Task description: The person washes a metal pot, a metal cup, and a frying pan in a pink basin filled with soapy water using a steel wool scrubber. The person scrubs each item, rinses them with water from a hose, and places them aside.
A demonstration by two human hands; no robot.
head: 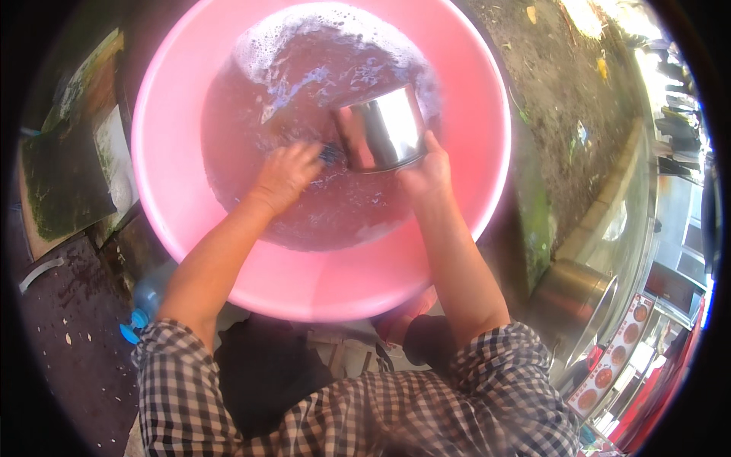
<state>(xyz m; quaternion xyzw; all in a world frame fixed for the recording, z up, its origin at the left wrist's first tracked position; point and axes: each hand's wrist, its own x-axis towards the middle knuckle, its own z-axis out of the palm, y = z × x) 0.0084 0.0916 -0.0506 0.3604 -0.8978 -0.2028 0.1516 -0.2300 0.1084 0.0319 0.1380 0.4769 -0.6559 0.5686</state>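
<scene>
A shiny cylindrical metal pot (380, 128) is tilted over the water, its side catching the light. My right hand (428, 168) grips it at the lower right, thumb up along the end. My left hand (290, 171), blurred, is beside the pot's left end. At its fingertips is a dark, wiry clump, which looks like a wire scouring pad (330, 154); the fingers partly hide it. Both hands are above a large pink plastic basin (337, 285). Cloudy brownish water (240, 143) fills its lower part, with white suds (337, 14) along the far side.
At the lower left stands a clear plastic bottle (147, 297) with a blue top. Mossy slabs (71, 183) lie left of the basin. A large metal pot (571, 303) lies to the right, near a low kerb (599, 194) and bare soil (548, 85).
</scene>
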